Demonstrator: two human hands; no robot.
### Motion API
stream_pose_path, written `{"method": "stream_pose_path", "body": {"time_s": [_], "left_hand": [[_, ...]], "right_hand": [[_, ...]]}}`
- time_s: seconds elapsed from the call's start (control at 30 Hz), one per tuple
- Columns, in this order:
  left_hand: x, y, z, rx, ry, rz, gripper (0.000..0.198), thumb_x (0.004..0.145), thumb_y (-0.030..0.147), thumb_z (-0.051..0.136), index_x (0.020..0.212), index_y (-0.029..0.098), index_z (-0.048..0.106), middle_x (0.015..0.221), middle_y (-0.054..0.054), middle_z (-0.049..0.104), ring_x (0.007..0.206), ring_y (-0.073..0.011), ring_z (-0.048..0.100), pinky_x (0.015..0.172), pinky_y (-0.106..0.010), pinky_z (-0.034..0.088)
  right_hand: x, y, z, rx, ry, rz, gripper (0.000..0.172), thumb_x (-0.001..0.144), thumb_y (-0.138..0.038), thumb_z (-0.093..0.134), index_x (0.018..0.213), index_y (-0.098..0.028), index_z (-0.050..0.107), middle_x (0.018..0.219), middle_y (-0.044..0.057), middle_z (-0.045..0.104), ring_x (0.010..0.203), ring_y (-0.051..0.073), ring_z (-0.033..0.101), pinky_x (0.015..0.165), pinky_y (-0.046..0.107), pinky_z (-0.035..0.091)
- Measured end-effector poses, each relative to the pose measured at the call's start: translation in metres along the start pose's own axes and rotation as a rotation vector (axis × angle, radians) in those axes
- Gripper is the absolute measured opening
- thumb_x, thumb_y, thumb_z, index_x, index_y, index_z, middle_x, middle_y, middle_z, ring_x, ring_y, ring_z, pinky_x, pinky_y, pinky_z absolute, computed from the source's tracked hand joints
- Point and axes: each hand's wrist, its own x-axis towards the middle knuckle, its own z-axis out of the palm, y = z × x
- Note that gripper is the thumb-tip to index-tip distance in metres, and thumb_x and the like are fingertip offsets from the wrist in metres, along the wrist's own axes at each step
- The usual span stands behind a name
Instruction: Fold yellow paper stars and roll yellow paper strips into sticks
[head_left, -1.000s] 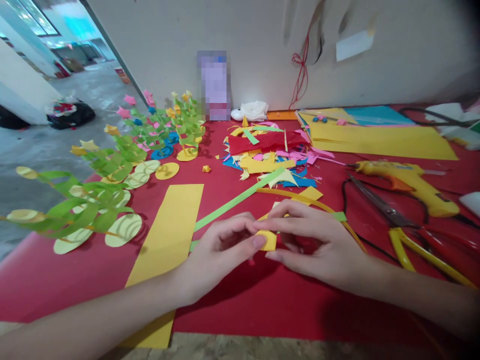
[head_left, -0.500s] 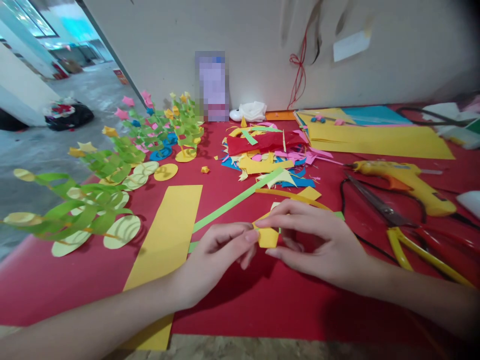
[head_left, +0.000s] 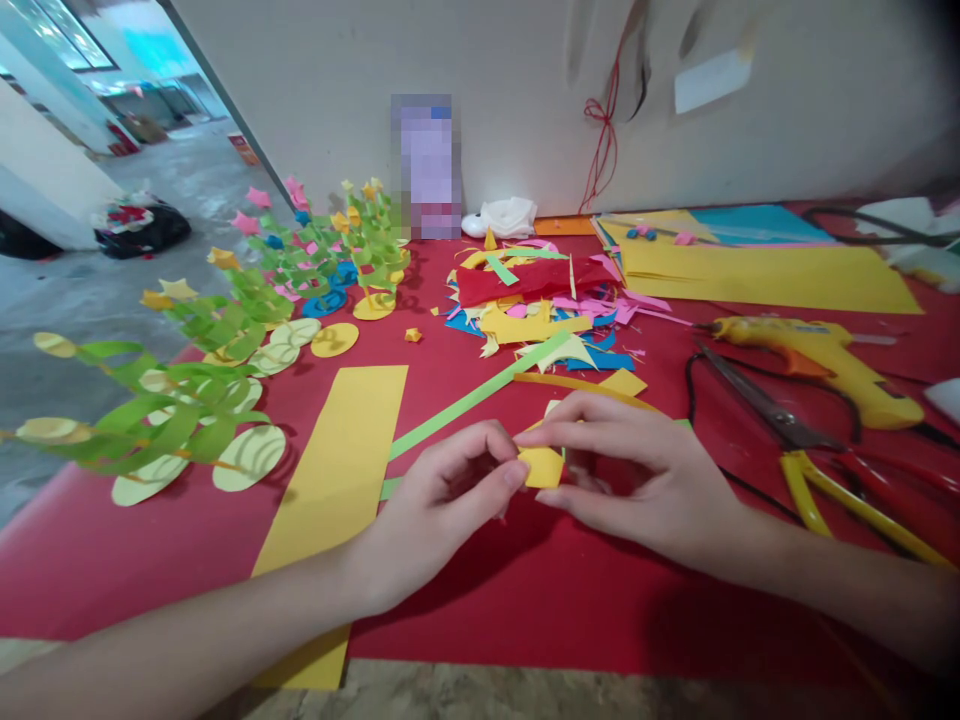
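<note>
A small folded yellow paper piece (head_left: 543,467) is pinched between both hands just above the red table cover (head_left: 525,600). My left hand (head_left: 442,500) grips its left edge with thumb and forefinger, fingers curled. My right hand (head_left: 637,480) holds its right side, forefinger on top and thumb below. A long green paper strip (head_left: 480,395) runs from behind my hands up toward a heap of coloured paper scraps (head_left: 536,305). A thin orange-yellow strip (head_left: 577,385) curves behind my right hand.
A long yellow paper rectangle (head_left: 337,470) lies left of my hands. Green paper plants with stars (head_left: 225,370) stand along the left edge. Scissors with yellow handles (head_left: 795,440) and a yellow glue gun (head_left: 825,360) lie at right. Yellow and blue sheets (head_left: 750,265) sit at the back right.
My hands have kept hold of the yellow piece, turning it slightly between the fingers; my left fingers have curled in closer to it. Nothing else on the table moved.
</note>
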Motion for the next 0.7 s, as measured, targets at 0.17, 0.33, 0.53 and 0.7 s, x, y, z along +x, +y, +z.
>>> {"method": "stream_pose_path", "body": {"time_s": [0.17, 0.33, 0.53, 0.7], "left_hand": [[0.0011, -0.001, 0.0007, 0.047, 0.032, 0.003, 0.021, 0.083, 0.026, 0.048, 0.065, 0.018, 0.041, 0.059, 0.006, 0.041, 0.055, -0.0073, 0.037, 0.052, -0.019, 0.031], [-0.0019, -0.0027, 0.0004, 0.092, 0.021, 0.024, 0.029, 0.086, 0.032, 0.039, 0.061, 0.018, 0.04, 0.059, 0.004, 0.04, 0.056, -0.0091, 0.039, 0.054, -0.02, 0.033], [-0.006, -0.0006, 0.0045, 0.183, 0.007, 0.105, 0.026, 0.086, 0.031, 0.04, 0.063, 0.018, 0.041, 0.06, 0.004, 0.041, 0.058, -0.0092, 0.04, 0.057, -0.019, 0.036], [-0.0031, 0.0051, 0.0084, 0.306, 0.029, 0.115, 0.027, 0.085, 0.028, 0.043, 0.06, 0.017, 0.039, 0.057, 0.006, 0.039, 0.054, -0.0078, 0.036, 0.052, -0.018, 0.032]], "right_hand": [[-0.0008, -0.0004, 0.0018, -0.023, -0.006, -0.005, 0.019, 0.074, -0.016, 0.059, 0.093, -0.015, 0.06, 0.081, 0.002, 0.052, 0.05, 0.004, 0.043, 0.043, 0.018, 0.04], [-0.0015, -0.005, 0.0003, -0.051, 0.015, -0.055, 0.02, 0.072, -0.015, 0.061, 0.092, -0.012, 0.059, 0.081, 0.003, 0.053, 0.05, 0.004, 0.043, 0.042, 0.016, 0.04], [-0.002, -0.0068, 0.0007, -0.04, -0.007, -0.086, 0.019, 0.073, -0.018, 0.061, 0.09, -0.011, 0.058, 0.079, 0.003, 0.054, 0.051, 0.005, 0.042, 0.042, 0.016, 0.04], [-0.0023, -0.007, -0.0015, -0.199, -0.023, -0.147, 0.017, 0.074, -0.018, 0.059, 0.09, -0.015, 0.056, 0.082, 0.002, 0.057, 0.062, 0.007, 0.049, 0.055, 0.017, 0.043]]}}
